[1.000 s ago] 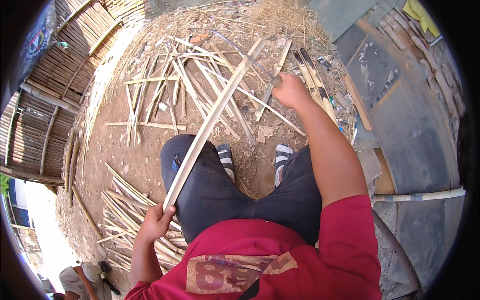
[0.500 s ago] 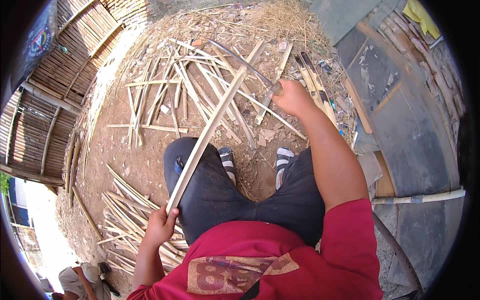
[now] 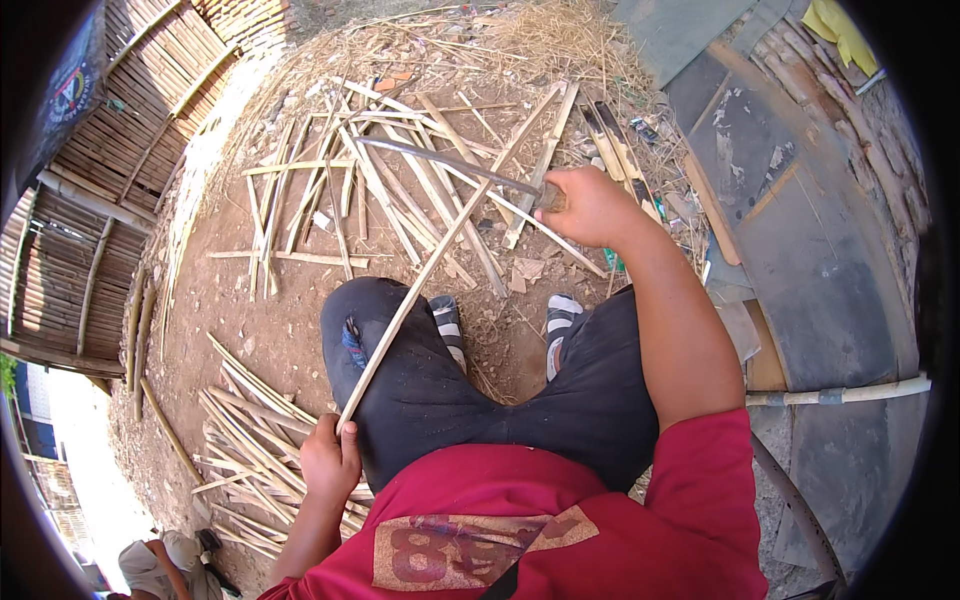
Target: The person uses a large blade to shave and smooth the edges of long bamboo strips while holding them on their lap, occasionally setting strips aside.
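The left hand (image 3: 331, 458) is gripping a pale strip (image 3: 436, 262) above the thigh (image 3: 430, 385), seemingly for steadiness, while the right hand (image 3: 592, 208) is clasping a long-bladed knife (image 3: 430, 156).

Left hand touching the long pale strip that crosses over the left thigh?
Touching. The head view shows the left hand closed on the near end of the long pale strip, thumb against it.
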